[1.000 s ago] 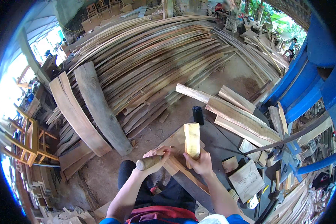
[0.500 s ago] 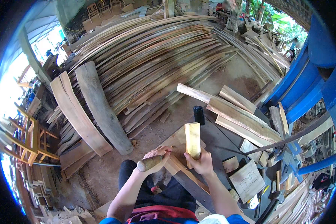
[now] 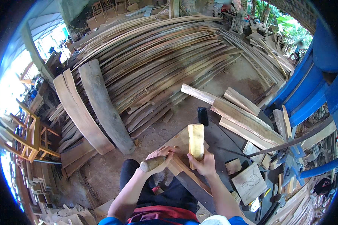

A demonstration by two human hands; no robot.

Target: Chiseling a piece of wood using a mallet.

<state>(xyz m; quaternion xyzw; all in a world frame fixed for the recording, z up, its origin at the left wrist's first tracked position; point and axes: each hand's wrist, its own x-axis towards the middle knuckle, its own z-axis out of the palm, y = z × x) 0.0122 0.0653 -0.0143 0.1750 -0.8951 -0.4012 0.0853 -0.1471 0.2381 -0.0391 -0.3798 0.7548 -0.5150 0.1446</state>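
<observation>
My left hand [image 3: 159, 155] is closed around a chisel with a thick, rounded wooden handle [image 3: 153, 164], its butt pointing toward me. The fingers hide its blade. Their tips rest at a brown wooden board [image 3: 182, 140] in front of my lap. Beside it, my right hand [image 3: 204, 165] grips the lower end of a pale yellow wooden mallet [image 3: 196, 140], a squared block standing up from the fist. Under both hands lies a narrow wooden strip [image 3: 191, 174] along the edge of the dark worktable [image 3: 218, 150].
Rough planks [image 3: 244, 118] and a square panel with a drawn outline [image 3: 249, 183] lie on the worktable to the right. A black object [image 3: 202, 116] stands at its far edge. Blue machinery [image 3: 308, 90] rises at right. Stacked boards [image 3: 154, 63] fill the floor ahead; a wooden chair frame [image 3: 33, 137] stands left.
The whole view has shifted slightly, with surroundings a little farther right. Both hands keep their grips and nearly the same places.
</observation>
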